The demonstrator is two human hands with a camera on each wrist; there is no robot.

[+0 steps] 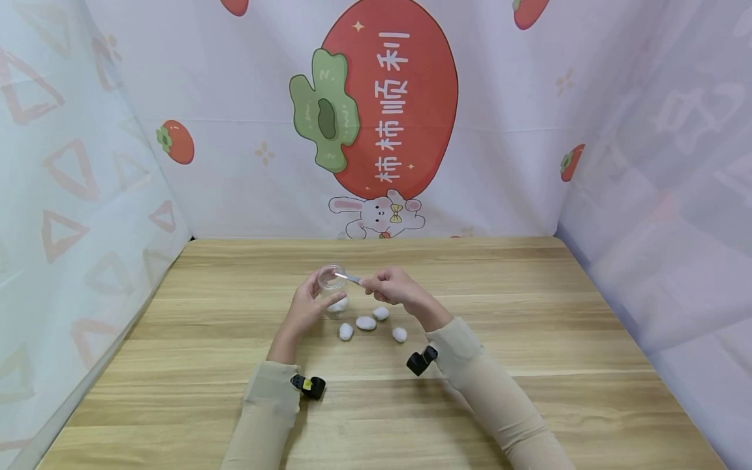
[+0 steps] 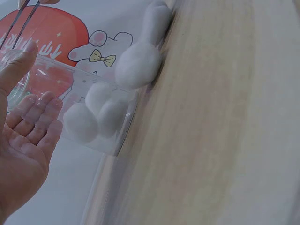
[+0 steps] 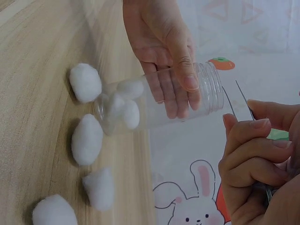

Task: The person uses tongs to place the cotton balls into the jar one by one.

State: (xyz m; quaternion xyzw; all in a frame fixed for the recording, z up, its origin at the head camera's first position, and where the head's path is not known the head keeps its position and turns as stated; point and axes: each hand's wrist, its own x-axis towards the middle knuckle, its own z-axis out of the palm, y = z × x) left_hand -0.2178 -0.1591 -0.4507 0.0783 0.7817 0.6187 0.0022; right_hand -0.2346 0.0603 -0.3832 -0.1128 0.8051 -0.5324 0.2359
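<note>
Upright on the table stands a clear jar [image 1: 332, 279] with a threaded, uncovered mouth. White cotton balls [image 3: 131, 113] lie at its bottom, seen through the wall in both wrist views. My left hand [image 1: 305, 303] holds the jar round its upper part, thumb on the near side and fingers behind. In my right hand [image 1: 392, 286] is a pair of metal tweezers [image 1: 350, 279], pinched between thumb and fingers. Its two tips stand apart at the jar's mouth, with nothing between them in the right wrist view.
Several loose cotton balls [image 1: 366, 323] lie on the wooden table [image 1: 505, 405] just in front and right of the jar. A printed cloth [image 1: 499, 130] hangs behind the table, with pale cloth at both sides. Each sleeve cuff carries a small black camera [image 1: 422, 361].
</note>
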